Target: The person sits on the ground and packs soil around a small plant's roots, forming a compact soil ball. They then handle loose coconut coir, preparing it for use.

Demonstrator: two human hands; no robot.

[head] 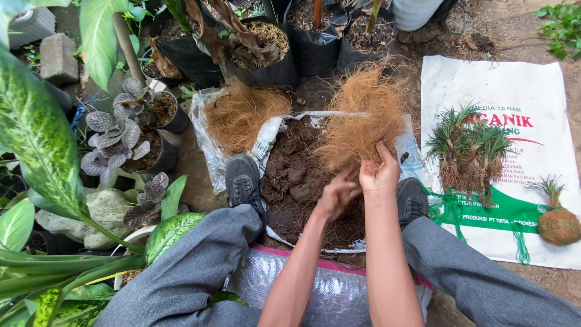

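My right hand (380, 172) grips the lower edge of a big tuft of brown coconut fibre (363, 115), held above a heap of dark soil (296, 181). Just beside it, my left hand (339, 192) is blurred, its fingers bent and touching strands of the same tuft. The soil lies on an opened plastic sack (269, 136) between my two dark shoes (243, 178). A second heap of coconut fibre (242, 112) rests on clear plastic to the left of the soil.
A white printed sack (544, 91) at the right carries a clump of small green plants (469, 151) and a fibre-wrapped plant ball (558, 224). Black grow bags (266, 51) stand at the back. Potted leafy plants (130, 130) and large spotted leaves (36, 133) crowd the left.
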